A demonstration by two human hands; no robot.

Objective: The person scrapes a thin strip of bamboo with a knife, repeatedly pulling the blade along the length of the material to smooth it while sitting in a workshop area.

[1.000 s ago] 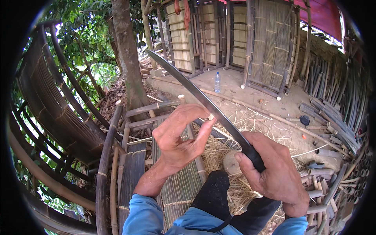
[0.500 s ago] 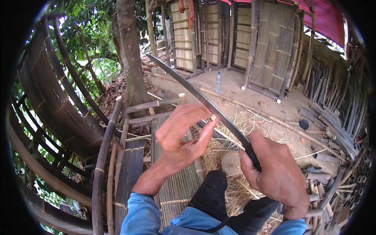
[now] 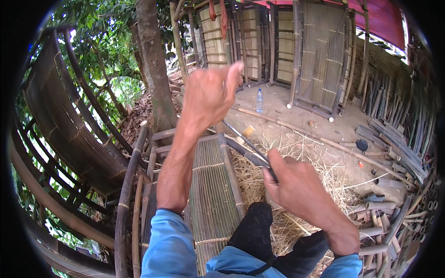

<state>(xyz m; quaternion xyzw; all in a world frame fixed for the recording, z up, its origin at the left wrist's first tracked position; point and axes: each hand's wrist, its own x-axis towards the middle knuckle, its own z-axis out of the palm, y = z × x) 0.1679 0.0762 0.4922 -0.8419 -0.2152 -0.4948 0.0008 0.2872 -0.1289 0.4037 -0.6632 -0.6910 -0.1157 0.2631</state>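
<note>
My right hand (image 3: 296,185) grips the dark handle of a long knife (image 3: 248,145). The blade slants up and away to the left, seen nearly edge-on, and its far end passes close to my left wrist. Raised high ahead of me is my left hand (image 3: 208,95), blurred by motion, with the thumb pointing up to the right. Its fingers face away, so I cannot see whether anything is in them. Just beyond the blade shows a small pale tan piece (image 3: 248,131), smeared and seemingly in the air.
A slatted bamboo bench (image 3: 211,185) lies left of my legs. Pale shavings (image 3: 296,213) cover the ground ahead. A plastic bottle (image 3: 259,101) stands farther off, near woven bamboo panels (image 3: 322,60). Cut bamboo lengths (image 3: 394,155) are piled at right; a tree trunk (image 3: 155,65) rises at left.
My left hand has left the blade and swung up and forward. The knife has tipped lower and turned edge-on, with my right hand shifted slightly left. The small pale piece now shows apart from my fingers.
</note>
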